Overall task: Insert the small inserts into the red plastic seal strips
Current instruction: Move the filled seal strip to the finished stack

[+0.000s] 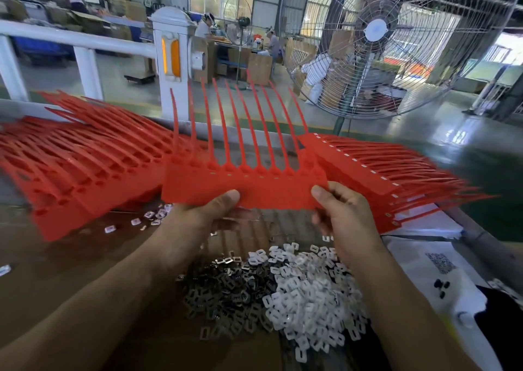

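Held up at centre, above the table (70, 257): a joined red seal strip sheet (243, 183), tails fanning toward 12 o'clock, small pale inserts showing in its row of heads. Gripped at the lower edge by the left hand (198, 215), thumb on top at 9 o'clock of the sheet, and pinched at the 3 o'clock corner by the right hand (342, 215). At 10 o'clock, a stack of empty red sheets (85, 166); at 2 o'clock, a stack of filled sheets (382, 172). At 6 o'clock, under the wrists, a heap of white and metal inserts (283, 291). Beyond, at 1 o'clock, a large fan (376, 30).
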Demonstrator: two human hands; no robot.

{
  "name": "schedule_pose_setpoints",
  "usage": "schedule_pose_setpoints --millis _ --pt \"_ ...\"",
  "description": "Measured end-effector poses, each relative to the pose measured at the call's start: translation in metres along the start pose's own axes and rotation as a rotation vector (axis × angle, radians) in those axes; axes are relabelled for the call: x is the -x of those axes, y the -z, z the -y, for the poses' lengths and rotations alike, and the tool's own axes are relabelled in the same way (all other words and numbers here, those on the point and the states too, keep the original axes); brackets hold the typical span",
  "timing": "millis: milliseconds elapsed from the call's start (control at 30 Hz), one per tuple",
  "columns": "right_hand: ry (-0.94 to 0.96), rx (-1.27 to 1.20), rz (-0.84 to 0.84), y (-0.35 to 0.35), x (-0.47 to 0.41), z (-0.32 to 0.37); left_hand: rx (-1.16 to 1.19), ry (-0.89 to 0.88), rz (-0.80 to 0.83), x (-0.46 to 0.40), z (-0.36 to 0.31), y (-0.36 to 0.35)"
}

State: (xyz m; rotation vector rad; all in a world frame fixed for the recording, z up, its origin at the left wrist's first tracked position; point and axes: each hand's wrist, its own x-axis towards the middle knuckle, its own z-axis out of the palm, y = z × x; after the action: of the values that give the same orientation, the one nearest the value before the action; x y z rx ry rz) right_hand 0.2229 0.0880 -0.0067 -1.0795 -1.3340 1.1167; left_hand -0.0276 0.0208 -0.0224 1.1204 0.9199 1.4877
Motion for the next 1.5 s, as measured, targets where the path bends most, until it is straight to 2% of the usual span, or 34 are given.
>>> schedule_pose_setpoints --millis 67,167,233,267,367,500,700,767,833,867,933,1067,1133,1233,1367,1500 --pt "-0.003 0.118 -0.08 0.004 -0.004 -0.002 0.009 0.006 -0.154 -0.005 -0.002 0.007" --pt "-0.072 0.252 -0.115 0.014 -0.006 -0.005 0.036 0.095 -0.334 -0.017 -0.009 0.019" --pt "-0.1 0.349 -0.087 0.017 -0.005 -0.007 -0.039 0.155 -0.412 -0.02 -0.01 0.027" --pt "-0.109 0.391 -0.069 0.018 -0.005 -0.008 -0.15 0.158 -0.43 -0.02 -0.008 0.031" --pt "-0.123 0.489 -0.041 0.019 -0.005 -0.01 -0.648 0.116 -0.387 -0.017 -0.006 0.04" --pt "-0.109 0.531 -0.074 0.021 -0.005 -0.01 -0.998 0.122 -0.292 -0.013 -0.011 0.042" --pt "-0.132 0.778 -0.095 0.024 0.0 -0.002 -1.063 0.16 -0.258 -0.013 -0.011 0.046" --pt "-0.145 0.938 -0.116 0.025 0.004 0.003 -1.072 0.158 -0.254 -0.013 -0.011 0.046" --pt "-0.064 1.087 -0.159 0.024 0.008 0.011 -1.077 0.157 -0.252 -0.013 -0.012 0.047" --pt "0.012 1.079 -0.162 0.022 0.011 0.016 -1.077 0.156 -0.25 -0.013 -0.012 0.047" --pt "0.125 0.977 -0.053 0.014 0.016 0.027 -1.078 0.155 -0.246 -0.013 -0.013 0.046" --pt "0.091 0.924 0.516 -0.021 0.029 0.043 -1.071 0.153 -0.238 -0.013 -0.013 0.045" --pt "0.129 0.969 0.688 -0.04 0.032 0.048 -1.073 0.158 -0.231 -0.013 -0.014 0.046" --pt "0.185 1.009 0.817 -0.065 0.036 0.049 -1.068 0.162 -0.23 -0.013 -0.015 0.046" --pt "0.209 1.068 0.903 -0.082 0.043 0.041 -1.077 0.162 -0.223 -0.014 -0.014 0.047" --pt "0.249 1.041 0.918 -0.082 0.046 0.037 -1.09 0.153 -0.228 -0.014 -0.013 0.047"
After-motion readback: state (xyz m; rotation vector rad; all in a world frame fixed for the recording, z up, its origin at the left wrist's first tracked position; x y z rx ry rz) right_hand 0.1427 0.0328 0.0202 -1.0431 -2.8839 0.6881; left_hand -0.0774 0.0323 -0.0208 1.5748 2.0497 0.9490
